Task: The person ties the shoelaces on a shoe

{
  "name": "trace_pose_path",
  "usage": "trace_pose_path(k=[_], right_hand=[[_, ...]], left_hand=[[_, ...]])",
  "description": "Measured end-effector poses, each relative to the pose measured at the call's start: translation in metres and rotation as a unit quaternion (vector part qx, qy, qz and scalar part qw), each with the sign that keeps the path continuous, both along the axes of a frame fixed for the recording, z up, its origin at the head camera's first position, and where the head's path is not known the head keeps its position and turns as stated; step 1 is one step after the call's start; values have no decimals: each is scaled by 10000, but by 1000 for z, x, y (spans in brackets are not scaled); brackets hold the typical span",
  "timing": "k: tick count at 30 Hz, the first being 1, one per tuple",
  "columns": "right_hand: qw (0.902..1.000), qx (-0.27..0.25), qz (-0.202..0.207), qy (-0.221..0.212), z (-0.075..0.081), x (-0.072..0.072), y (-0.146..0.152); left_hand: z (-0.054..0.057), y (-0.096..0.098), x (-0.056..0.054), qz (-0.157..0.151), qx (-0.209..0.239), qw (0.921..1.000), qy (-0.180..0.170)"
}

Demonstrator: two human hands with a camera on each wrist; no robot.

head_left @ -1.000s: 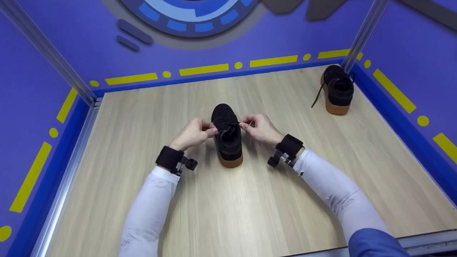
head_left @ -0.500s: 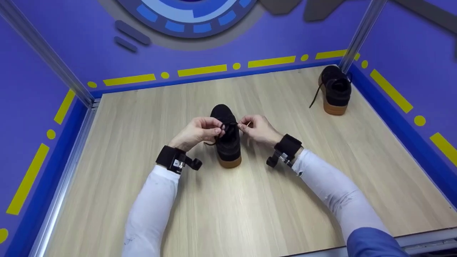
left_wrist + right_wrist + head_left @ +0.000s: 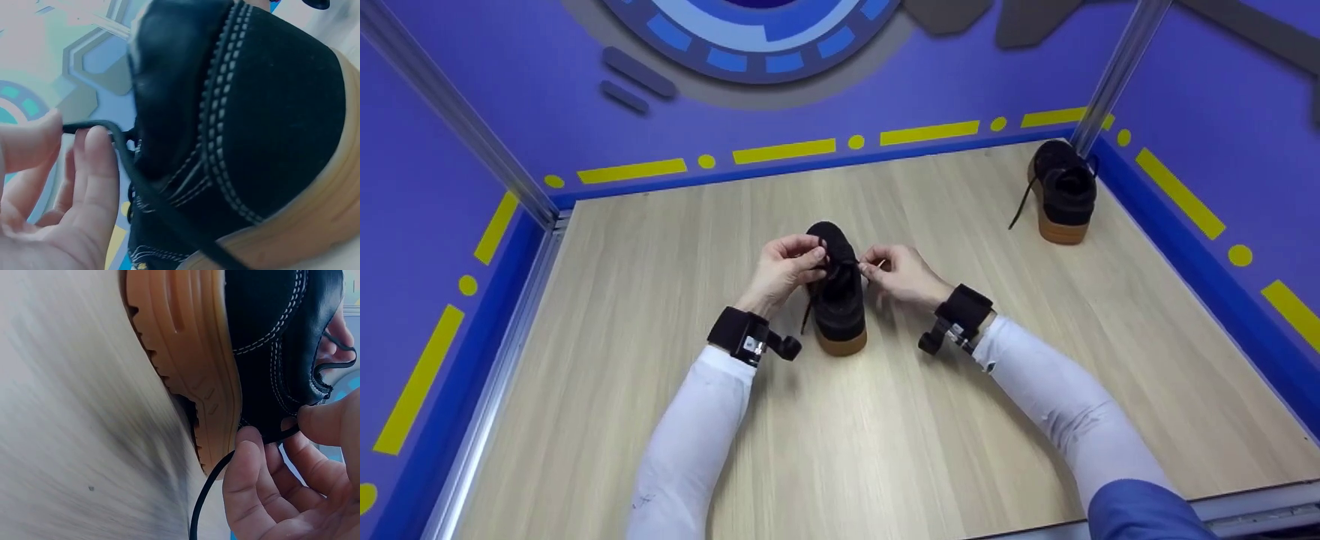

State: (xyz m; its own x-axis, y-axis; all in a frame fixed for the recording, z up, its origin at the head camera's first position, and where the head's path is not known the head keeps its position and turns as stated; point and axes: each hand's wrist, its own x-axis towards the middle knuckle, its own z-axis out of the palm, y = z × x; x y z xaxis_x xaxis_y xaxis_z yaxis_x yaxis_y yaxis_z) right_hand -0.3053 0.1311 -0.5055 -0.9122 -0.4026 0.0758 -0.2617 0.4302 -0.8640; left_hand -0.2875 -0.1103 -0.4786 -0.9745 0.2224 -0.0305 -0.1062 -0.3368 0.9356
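Note:
A black shoe (image 3: 840, 300) with a tan gum sole stands in the middle of the table, toe toward the back wall. Above its left side the left hand (image 3: 789, 268) pinches a black shoelace (image 3: 163, 208), whose loose end hangs down beside the shoe. On the other side the right hand (image 3: 904, 271) pinches a lace (image 3: 211, 484) between thumb and fingers, close against the upper. White stitching and the ridged sole (image 3: 185, 343) show in the right wrist view. The hands partly cover the lacing, so how the laces cross cannot be made out.
A second black shoe (image 3: 1063, 191) with a tan sole stands at the back right corner, one lace trailing to its left. Blue-purple panels (image 3: 780, 120) with yellow marks wall in the wooden table (image 3: 840, 435). A metal rail (image 3: 502, 360) runs along the left edge.
The left hand has lifted and turned upward over the shoe, drawing its lace along; the loose lace end now hangs by the shoe's left side. The right hand stays nearly in place.

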Motion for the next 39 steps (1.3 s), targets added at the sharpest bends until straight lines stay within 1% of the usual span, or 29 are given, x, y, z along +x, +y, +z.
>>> trace_pose_path(k=[2, 6, 9, 14, 17, 20, 24, 29, 34, 36, 39], right_hand=[[10000, -44, 20, -56, 0, 0, 0], [9999, -58, 66, -85, 0, 1, 1], [9997, -112, 115, -168, 1, 0, 1], [9985, -274, 190, -436, 2, 1, 2], [9977, -369, 245, -521, 1, 1, 2], [9977, -381, 241, -513, 1, 1, 2], [9974, -356, 137, -606, 1, 1, 2], [9930, -561, 114, -1031, 2, 1, 2], [9901, -746, 306, -1146, 4, 2, 4], [9858, -959, 387, -1321, 6, 2, 6], [9750, -1353, 450, -1705, 11, 3, 7]], left_hand=[[-1, 3, 0, 164, 97, 9998, -43], [-3, 7, -1, 251, 193, 9995, -73], [-4, 10, -2, 351, 181, 9992, -13], [-7, 14, -4, 607, 132, 9981, 60], [-8, 16, -4, 675, 59, 9977, 68], [-8, 18, -4, 708, 24, 9975, 28], [-7, 19, -3, 760, 111, 9970, -45], [-7, 20, -4, 793, 79, 9968, -61], [-7, 20, -3, 822, -20, 9966, -97], [-7, 21, -3, 837, -21, 9964, -114], [-7, 21, -2, 871, -16, 9961, -105]])
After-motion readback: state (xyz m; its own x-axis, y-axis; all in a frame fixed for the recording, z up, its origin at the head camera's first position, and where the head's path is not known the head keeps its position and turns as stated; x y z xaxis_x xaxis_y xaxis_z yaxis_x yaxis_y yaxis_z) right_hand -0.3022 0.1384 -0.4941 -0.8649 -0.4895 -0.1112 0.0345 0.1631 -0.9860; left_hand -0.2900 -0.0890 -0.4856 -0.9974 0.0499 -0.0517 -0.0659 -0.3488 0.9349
